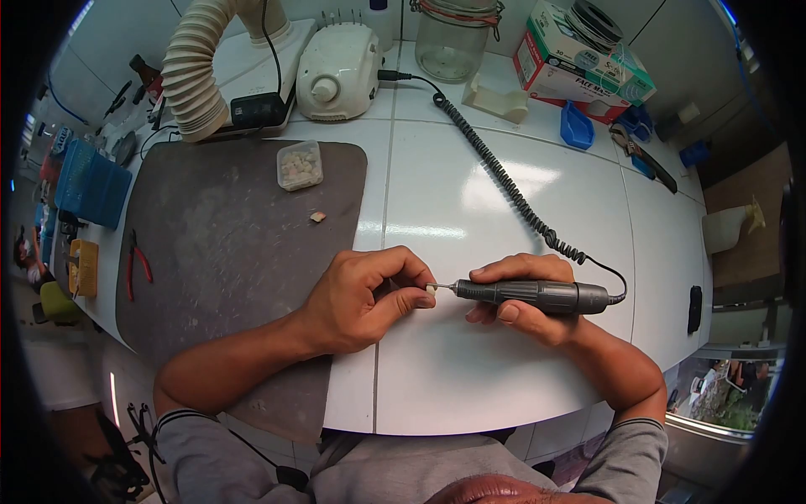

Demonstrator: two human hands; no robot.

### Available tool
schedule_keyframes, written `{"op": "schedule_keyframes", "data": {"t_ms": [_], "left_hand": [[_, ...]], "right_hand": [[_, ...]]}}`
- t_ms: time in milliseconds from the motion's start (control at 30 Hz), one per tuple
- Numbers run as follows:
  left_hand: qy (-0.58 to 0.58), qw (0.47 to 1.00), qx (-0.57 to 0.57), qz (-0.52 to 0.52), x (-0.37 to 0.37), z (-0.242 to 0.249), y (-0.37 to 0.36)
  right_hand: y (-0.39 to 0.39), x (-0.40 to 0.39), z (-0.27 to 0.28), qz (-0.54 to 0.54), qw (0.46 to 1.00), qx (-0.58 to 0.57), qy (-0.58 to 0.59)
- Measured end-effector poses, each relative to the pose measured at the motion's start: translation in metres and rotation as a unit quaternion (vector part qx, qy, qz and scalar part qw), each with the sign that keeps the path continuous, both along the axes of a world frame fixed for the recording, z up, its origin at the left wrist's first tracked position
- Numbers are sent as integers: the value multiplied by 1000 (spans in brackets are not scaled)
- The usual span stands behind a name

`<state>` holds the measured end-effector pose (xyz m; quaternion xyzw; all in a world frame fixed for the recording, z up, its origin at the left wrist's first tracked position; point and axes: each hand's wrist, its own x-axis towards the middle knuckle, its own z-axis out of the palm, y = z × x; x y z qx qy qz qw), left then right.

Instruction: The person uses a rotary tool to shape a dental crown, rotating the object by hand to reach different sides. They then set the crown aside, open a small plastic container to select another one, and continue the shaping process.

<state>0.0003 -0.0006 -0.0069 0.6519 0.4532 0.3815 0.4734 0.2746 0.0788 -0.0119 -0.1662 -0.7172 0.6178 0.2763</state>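
Between thumb and forefinger, my left hand point(357, 300) pinches a small pale piece point(431, 290), mostly covered by the fingertips. My right hand point(537, 323) is wrapped round a black rotary tool handpiece point(537, 294), lying level and pointing left. Its thin metal bit reaches the pale piece and appears to touch it. A coiled black cord point(495, 164) runs from the handpiece's back end up to a white control unit point(337, 76) with a round knob. On the dark mat lies a small orange-and-white fragment point(317, 217), beyond my left hand.
A clear tub point(300, 165) of pale pieces sits on the dark mat point(227, 244). Red-handled pliers point(137, 265) lie at the mat's left. Behind stand a ribbed hose point(195, 71), a glass jar point(453, 42) and a face mask box point(571, 63); a blue tray point(577, 126) is at right.
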Motion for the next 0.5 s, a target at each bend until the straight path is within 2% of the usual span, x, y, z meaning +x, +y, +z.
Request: {"op": "schedule_keyframes", "data": {"t_ms": [500], "left_hand": [[5, 1000, -30, -4, -2, 2, 0]], "right_hand": [[-1, 0, 0, 1, 1000, -11, -1]]}}
